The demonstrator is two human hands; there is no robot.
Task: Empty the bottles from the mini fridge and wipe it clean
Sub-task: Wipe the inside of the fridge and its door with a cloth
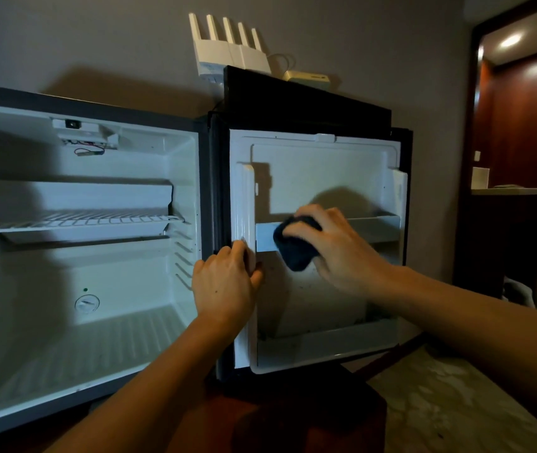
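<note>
Mini fridge (104,328) stood open, cabinet filling the 9 o'clock side of the view, its door (322,165) swung out at centre-right. No bottles were visible anywhere: wire shelf (77,220) bare, door racks bare. So emptying looked done, and this was the wipe stage.

Right hand (339,253) came in from 4 o'clock, fingers curled over a dark cloth (295,246), wadded into a pad. The cloth was pressed on the front rail of the upper door rack (267,238), left of the rail's midpoint. Bunching it probably gave a firm pad for the narrow rail.

Left hand (228,282) came in from 6 o'clock and gripped the door's hinge-side edge, fingers wrapped round the white inner lip, thumb on the inner face. Likely reason: the door swings freely, so it was braced against the wiping push.

Dark specks showed on the door liner below the rail and along the lower door rack (322,351) at 5 o'clock, so that zone probably still needed a pass. Cabinet floor looked mostly clean, but lighting was dim; can't be sure.

At 12 o'clock, above the fridge, a white router (231,57) sat against the wall. Doorway (522,125) at 2 o'clock.
</note>
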